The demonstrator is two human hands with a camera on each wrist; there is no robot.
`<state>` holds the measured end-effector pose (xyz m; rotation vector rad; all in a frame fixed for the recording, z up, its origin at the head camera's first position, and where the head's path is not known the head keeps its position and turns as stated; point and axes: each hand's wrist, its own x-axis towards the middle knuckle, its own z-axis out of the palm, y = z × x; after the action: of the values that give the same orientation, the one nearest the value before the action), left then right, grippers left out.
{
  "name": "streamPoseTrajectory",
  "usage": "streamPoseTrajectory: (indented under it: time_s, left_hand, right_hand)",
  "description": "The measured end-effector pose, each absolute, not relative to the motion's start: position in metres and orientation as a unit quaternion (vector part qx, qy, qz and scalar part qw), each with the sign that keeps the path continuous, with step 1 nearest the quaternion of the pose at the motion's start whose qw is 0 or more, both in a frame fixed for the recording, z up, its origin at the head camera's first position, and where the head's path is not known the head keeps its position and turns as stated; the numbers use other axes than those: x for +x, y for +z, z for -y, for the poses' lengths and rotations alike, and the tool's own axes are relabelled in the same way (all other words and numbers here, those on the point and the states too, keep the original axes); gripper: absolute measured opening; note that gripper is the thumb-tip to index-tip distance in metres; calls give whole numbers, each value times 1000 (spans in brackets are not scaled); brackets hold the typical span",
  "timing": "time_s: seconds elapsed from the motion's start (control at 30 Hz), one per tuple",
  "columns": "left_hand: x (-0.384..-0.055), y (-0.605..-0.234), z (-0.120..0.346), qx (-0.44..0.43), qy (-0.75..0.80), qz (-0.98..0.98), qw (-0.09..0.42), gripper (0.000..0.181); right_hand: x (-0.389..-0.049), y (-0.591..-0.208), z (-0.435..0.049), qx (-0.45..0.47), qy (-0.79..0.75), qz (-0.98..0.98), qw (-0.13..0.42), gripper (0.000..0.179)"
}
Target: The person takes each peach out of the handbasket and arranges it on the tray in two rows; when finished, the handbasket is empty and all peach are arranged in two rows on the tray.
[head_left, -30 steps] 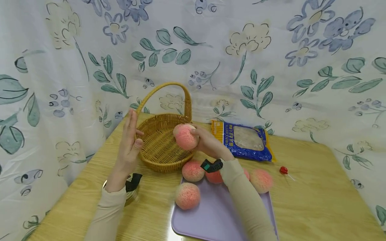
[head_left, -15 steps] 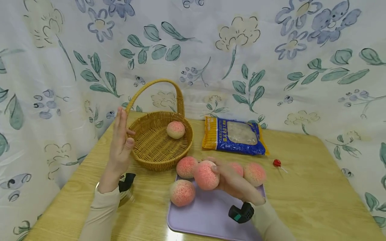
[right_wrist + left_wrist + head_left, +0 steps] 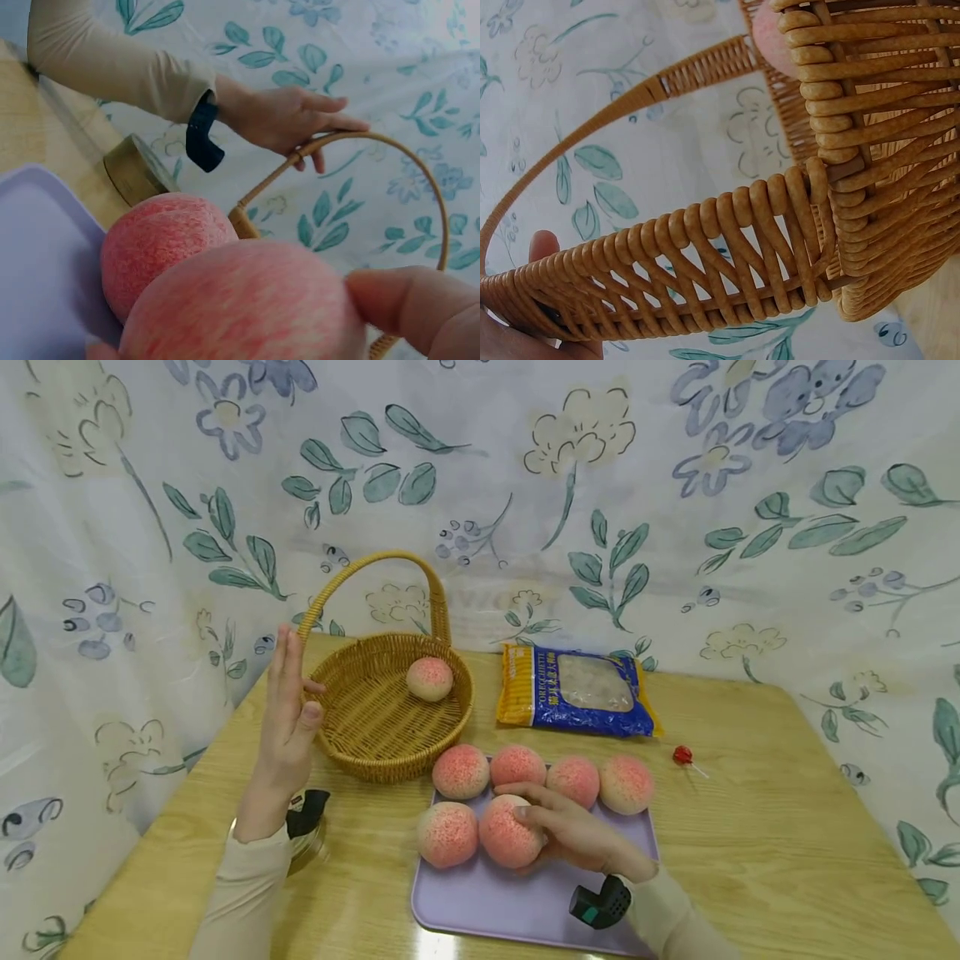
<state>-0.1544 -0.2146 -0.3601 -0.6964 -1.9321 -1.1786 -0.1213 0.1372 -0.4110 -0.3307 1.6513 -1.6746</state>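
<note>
My right hand (image 3: pixel 577 835) holds a pink-and-cream peach (image 3: pixel 512 832) at the front of the lilac tray (image 3: pixel 487 906); in the right wrist view its thumb (image 3: pixel 405 300) presses the peach's side. Another peach (image 3: pixel 447 835) sits just left of it, and several more line the tray's back edge. My left hand (image 3: pixel 285 743) is at the left side of the wicker basket (image 3: pixel 390 768). The right wrist view shows fingers of that hand (image 3: pixel 281 120) above and below the basket's handle (image 3: pixel 442 217). One peach (image 3: pixel 430 679) lies inside the basket, against its back right wall.
A blue and yellow bag of orecchiette (image 3: pixel 577 691) lies behind the tray. Farther right is a red lollipop (image 3: pixel 682 755). A round container (image 3: pixel 303 847) stands by my left wrist, partly covered by it. Patterned fabric (image 3: pixel 480 510) hangs behind the table.
My right hand has carried the peach from over the basket down to the tray's front row. The left hand keeps its place at the handle. The head view has shifted slightly.
</note>
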Motion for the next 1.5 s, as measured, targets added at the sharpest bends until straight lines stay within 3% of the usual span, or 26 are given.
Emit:
streamPoseTrajectory:
  time_s: [0.4, 0.77, 1.1, 1.5]
  left_hand:
    - [-155, -352, 218, -278, -449, 760, 379, 79]
    - [-152, -352, 220, -267, -452, 765, 373, 79]
    - [-147, -352, 222, -254, -450, 772, 370, 80]
    - [-150, -356, 215, -275, -451, 762, 375, 79]
  right_hand:
    - [-122, -409, -142, -135, -617, -713, 306, 46]
    - [-138, -378, -159, -171, -561, -761, 278, 47]
    - [-174, -350, -135, -222, -566, -739, 291, 47]
    - [-249, -323, -79, -203, -596, -721, 289, 46]
